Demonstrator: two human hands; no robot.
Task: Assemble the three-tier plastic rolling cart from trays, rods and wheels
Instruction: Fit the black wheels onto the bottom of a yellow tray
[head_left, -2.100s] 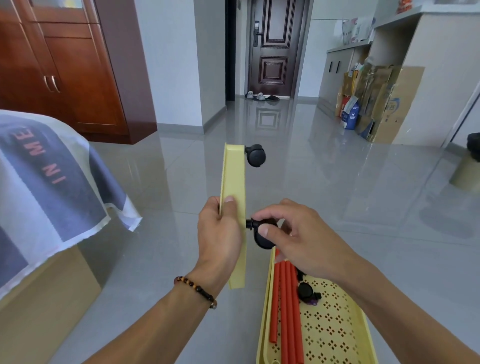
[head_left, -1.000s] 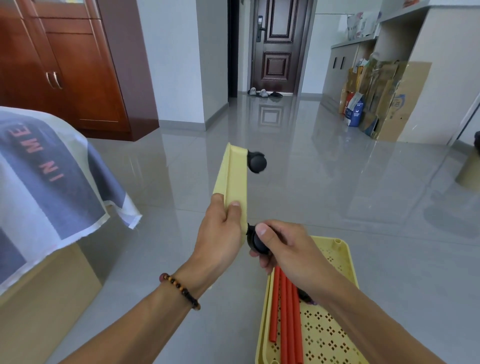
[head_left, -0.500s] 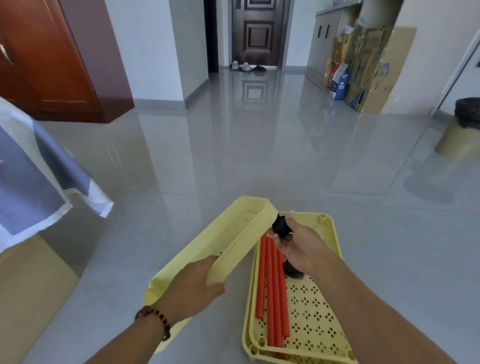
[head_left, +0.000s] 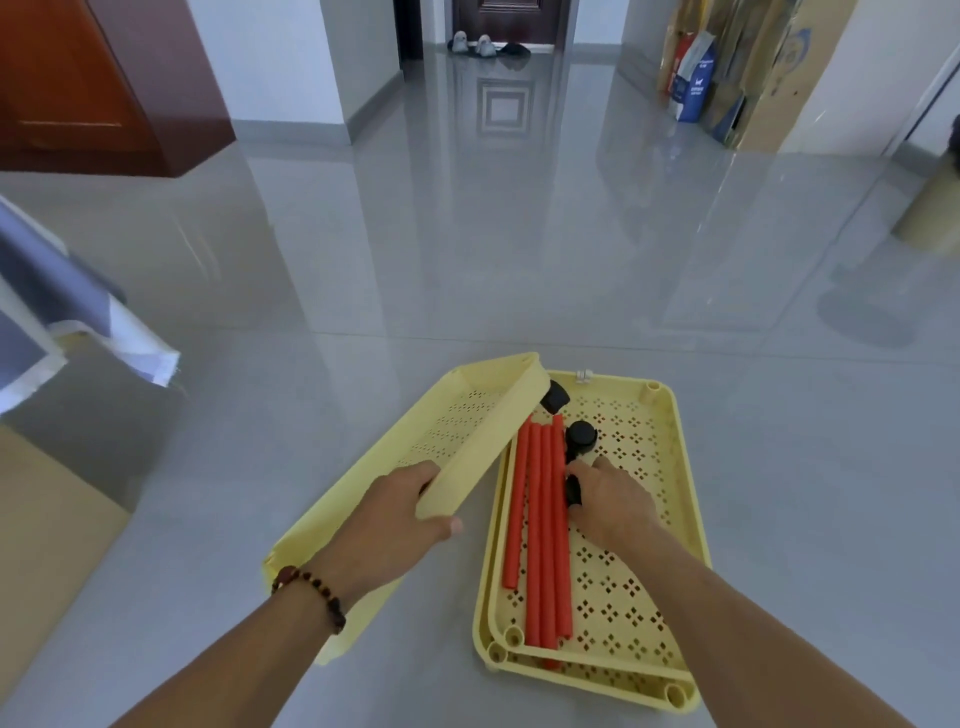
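My left hand (head_left: 402, 512) grips the near long edge of a yellow perforated tray (head_left: 467, 415), which is tilted above the floor. A black wheel (head_left: 555, 396) sticks out under that tray's far corner. On the floor to the right lie stacked yellow trays (head_left: 680, 467) holding several red rods (head_left: 540, 519) and a loose black wheel (head_left: 581, 435). My right hand (head_left: 608, 499) is down inside the top tray, its fingers curled round another black wheel (head_left: 572, 489) beside the rods.
Grey glossy floor tiles spread all around. A cloth-covered box (head_left: 41, 415) stands at the left. Cardboard boxes and bags (head_left: 727, 78) lean against the wall at far right, with a bin (head_left: 930, 213) near them. Shoes (head_left: 472, 44) lie by the far door.
The held tray has dropped from upright at chest height to a low tilt near the floor. My right hand left the fitted wheel and reached down into the floor tray onto a loose wheel.
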